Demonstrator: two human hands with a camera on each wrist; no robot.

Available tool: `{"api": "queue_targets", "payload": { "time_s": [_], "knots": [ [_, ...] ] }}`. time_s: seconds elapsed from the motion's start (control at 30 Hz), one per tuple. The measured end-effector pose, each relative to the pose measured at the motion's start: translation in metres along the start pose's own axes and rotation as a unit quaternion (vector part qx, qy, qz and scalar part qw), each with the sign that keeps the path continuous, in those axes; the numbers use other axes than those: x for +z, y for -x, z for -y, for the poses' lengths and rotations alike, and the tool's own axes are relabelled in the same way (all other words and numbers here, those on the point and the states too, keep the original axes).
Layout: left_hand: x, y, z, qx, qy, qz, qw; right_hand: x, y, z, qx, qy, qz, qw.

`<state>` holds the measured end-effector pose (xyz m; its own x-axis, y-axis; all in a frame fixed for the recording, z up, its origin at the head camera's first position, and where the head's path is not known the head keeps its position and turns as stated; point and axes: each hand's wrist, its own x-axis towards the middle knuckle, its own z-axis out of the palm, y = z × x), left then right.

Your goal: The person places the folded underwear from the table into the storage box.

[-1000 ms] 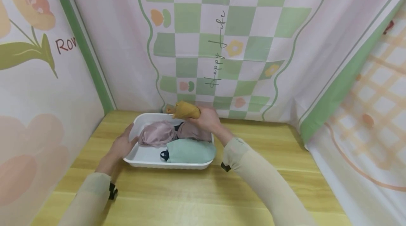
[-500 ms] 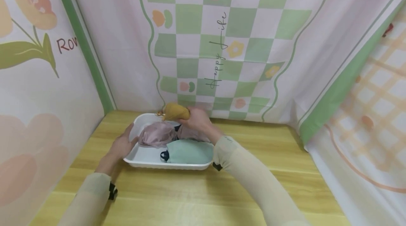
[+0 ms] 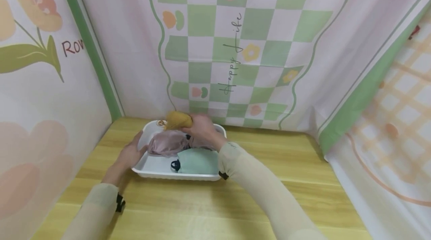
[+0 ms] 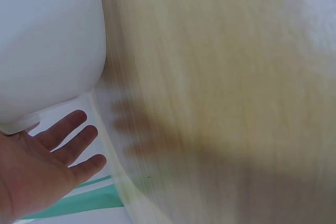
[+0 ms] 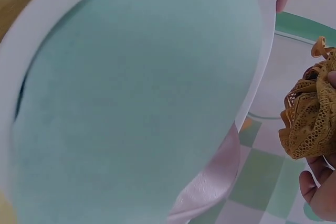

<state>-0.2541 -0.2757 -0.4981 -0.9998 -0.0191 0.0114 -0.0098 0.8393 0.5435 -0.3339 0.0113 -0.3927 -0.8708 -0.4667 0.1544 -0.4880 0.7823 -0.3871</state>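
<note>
A white tray point(image 3: 155, 175) stands on the table. Its left rim is held by my left hand point(image 3: 129, 154), thumb over the inside and the other fingers outside; the left wrist view shows several of these fingers point(image 4: 79, 148) straight and spread beside the wall. My right hand point(image 3: 202, 127) grips a folded mustard lace bra point(image 3: 178, 120) above the tray's back rim. Its lace and strap point(image 5: 310, 114) show in the right wrist view. Inside the tray lie a shiny pink bra point(image 3: 168, 142), partly hidden by the right hand, and a mint green bra point(image 3: 198, 161) with a dark strap loop.
The wooden table point(image 3: 175, 210) extends in front of the tray and to its right. A checked curtain point(image 3: 229, 60) hangs close behind the tray, and a flowered curtain point(image 3: 67, 120) borders the left side.
My right hand has moved left along the tray's back rim, carrying the mustard bra. The left hand and tray have stayed in place.
</note>
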Motion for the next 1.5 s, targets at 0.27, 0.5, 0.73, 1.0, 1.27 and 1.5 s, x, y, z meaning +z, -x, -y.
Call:
{"api": "queue_targets", "payload": {
  "time_s": [0.27,0.5,0.73,1.0,1.27,1.5],
  "knots": [
    [0.001,-0.003,-0.001,0.005,0.008,-0.003,1.0,0.008,-0.008,0.004,-0.017,0.026,0.004,1.0],
    [0.0,-0.003,-0.004,0.001,0.01,-0.001,0.9999,0.013,-0.015,0.009,-0.021,0.051,0.006,0.998],
    [0.001,-0.005,-0.007,0.004,0.011,-0.003,0.9999,0.018,-0.017,0.014,-0.002,0.088,0.028,0.996],
    [0.0,-0.004,-0.006,-0.008,0.008,0.008,0.9999,0.02,-0.015,0.015,0.04,0.085,0.082,0.992],
    [0.0,-0.002,-0.003,-0.01,0.004,0.009,0.9999,0.024,-0.015,0.015,0.031,0.079,0.075,0.994],
    [0.0,-0.002,-0.002,-0.023,0.006,0.015,0.9996,0.025,-0.015,0.012,0.027,0.066,0.072,0.995]
  ]
}}
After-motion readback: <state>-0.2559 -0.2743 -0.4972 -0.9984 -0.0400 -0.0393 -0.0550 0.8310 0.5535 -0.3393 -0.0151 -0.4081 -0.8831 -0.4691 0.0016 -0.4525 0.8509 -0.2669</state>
